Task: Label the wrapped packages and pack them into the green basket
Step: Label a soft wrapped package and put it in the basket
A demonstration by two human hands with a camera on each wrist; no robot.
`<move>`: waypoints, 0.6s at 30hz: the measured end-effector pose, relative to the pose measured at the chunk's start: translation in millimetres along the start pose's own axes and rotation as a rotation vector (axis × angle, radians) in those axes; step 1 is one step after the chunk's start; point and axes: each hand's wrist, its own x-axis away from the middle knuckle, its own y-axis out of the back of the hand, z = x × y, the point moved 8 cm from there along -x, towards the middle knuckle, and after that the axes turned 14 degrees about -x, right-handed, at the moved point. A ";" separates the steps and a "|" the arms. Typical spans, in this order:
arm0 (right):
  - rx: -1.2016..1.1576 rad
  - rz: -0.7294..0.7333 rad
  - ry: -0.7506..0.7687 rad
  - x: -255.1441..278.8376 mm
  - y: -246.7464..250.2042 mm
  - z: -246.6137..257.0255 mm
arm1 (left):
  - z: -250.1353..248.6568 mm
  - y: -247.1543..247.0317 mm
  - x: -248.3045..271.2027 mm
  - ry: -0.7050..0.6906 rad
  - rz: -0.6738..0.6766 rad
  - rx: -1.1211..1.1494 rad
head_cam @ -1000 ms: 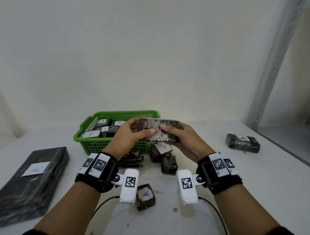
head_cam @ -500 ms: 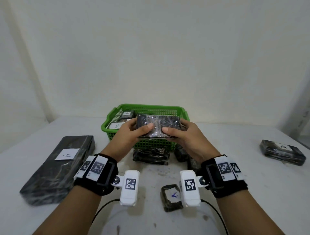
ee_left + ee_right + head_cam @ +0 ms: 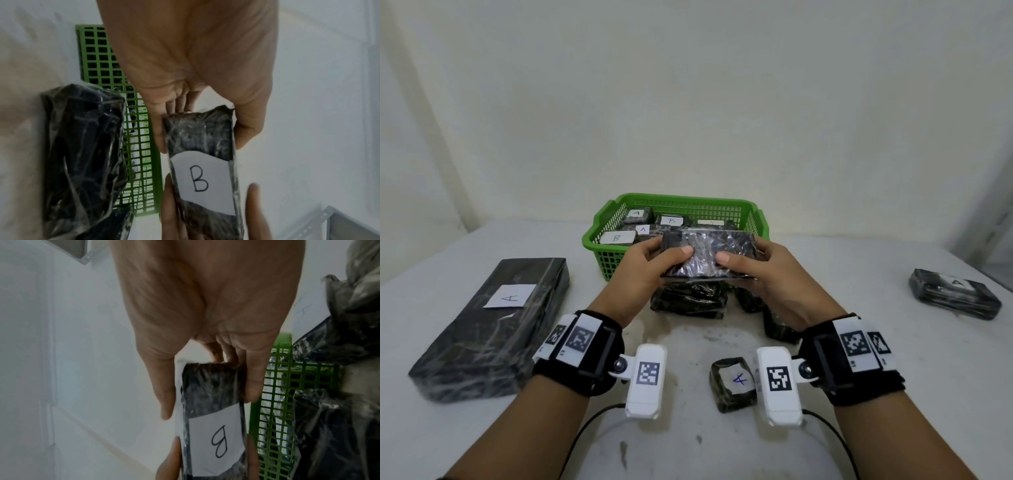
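Both hands hold one black wrapped package [image 3: 705,258] in the air, just in front of the green basket [image 3: 602,236]. My left hand [image 3: 654,263] grips its left end and my right hand [image 3: 760,270] its right end, thumbs on top. Both wrist views show a white label marked B [image 3: 200,180] [image 3: 218,441] on the package's underside. The basket [image 3: 135,146] [image 3: 287,402] holds several labelled packages. More black packages [image 3: 688,301] lie on the table right below the held one.
A long black package labelled A [image 3: 493,329] lies at the left. A small square one labelled A [image 3: 732,383] sits near my right wrist. Another labelled package [image 3: 955,296] rests far right. A metal shelf upright [image 3: 993,219] stands at the right edge.
The head view has swung left and down, so the basket now sits centred. The package has stayed in both hands in front of the basket, tilted a little flatter.
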 end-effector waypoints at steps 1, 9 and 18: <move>-0.012 -0.006 0.008 1.2 1.8 1.3 | 0.6 -1.3 0.7 0.008 0.015 0.025; 0.013 -0.054 0.082 5.6 12.6 6.4 | 0.1 -8.4 2.9 -0.039 0.117 -0.110; -0.011 -0.039 0.014 11.9 9.2 3.5 | -14.8 2.8 6.5 -0.185 0.035 -0.196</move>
